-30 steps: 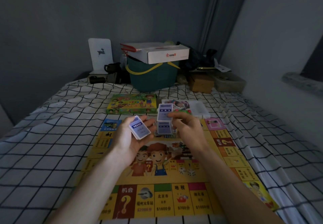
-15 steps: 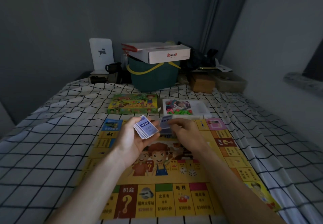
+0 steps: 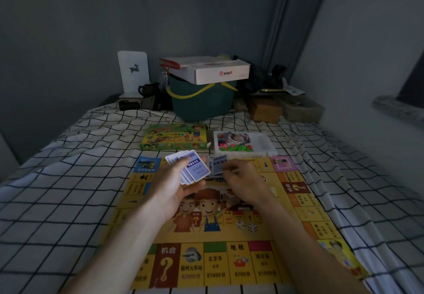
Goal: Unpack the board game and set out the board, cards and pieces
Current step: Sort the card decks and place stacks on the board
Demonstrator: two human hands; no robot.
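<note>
From my feed: both forearms bare all the way to the bottom edge of frame, no sleeves showing. left hand (image 3: pixel 177 187) and right hand (image 3: pixel 244 180) ungloved, no rings, watch or wristbands that I can see

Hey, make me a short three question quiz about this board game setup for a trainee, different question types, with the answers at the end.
1. True or false: the game board lies unfolded on the checked sheet.
2. Multiple choice: what does the left hand hold? A) dice B) a fan of blue-backed cards C) the green game box
3. Fill in: the right hand pinches a small stack of cards above the board's ____ edge (near or far).

Key
1. True
2. B
3. far
</note>
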